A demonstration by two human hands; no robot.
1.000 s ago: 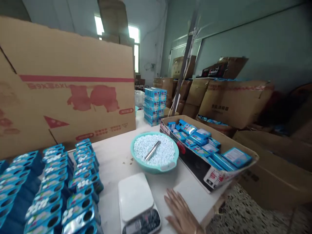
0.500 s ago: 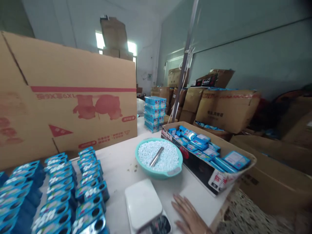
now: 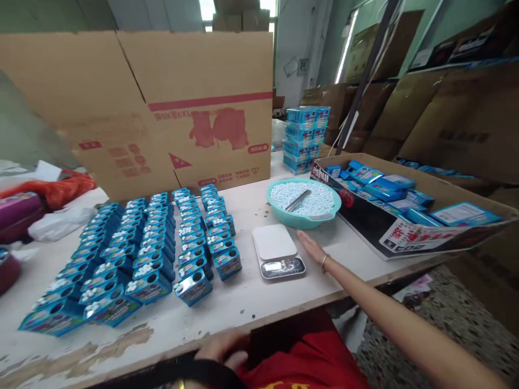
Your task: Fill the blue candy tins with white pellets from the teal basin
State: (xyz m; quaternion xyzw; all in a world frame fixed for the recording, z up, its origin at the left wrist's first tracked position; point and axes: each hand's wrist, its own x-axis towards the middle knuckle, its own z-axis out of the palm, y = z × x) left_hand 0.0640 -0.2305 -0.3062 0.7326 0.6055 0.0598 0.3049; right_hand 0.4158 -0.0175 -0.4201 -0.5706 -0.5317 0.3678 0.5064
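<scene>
My right hand (image 3: pixel 312 249) lies flat on the table with its fingers stretched out, holding nothing. It is just right of a white kitchen scale (image 3: pixel 275 241) and in front of a turquoise bowl (image 3: pixel 286 218). Small white pellets (image 3: pixel 284 193) fill the bowl, and a shiny metal rod or tube (image 3: pixel 298 200) lies on them. My left hand (image 3: pixel 223 346) is low by the table's front edge, over my lap; it is blurred and its fingers are unclear. Rows of small blue boxes (image 3: pixel 227 263) stand left of the scale, several with white pellets on top.
A large cardboard box (image 3: pixel 227 65) stands along the back of the table. At right is an open carton (image 3: pixel 357 229) holding blue packs (image 3: pixel 383 189). Behind the bowl rises a stack of wrapped blue boxes (image 3: pixel 298 146). A metal pole (image 3: pixel 360 81) stands beyond the carton.
My view has turned left and down, bringing more box rows and my lap into sight. My left hand has come into view. The right hand still rests beside the scale.
</scene>
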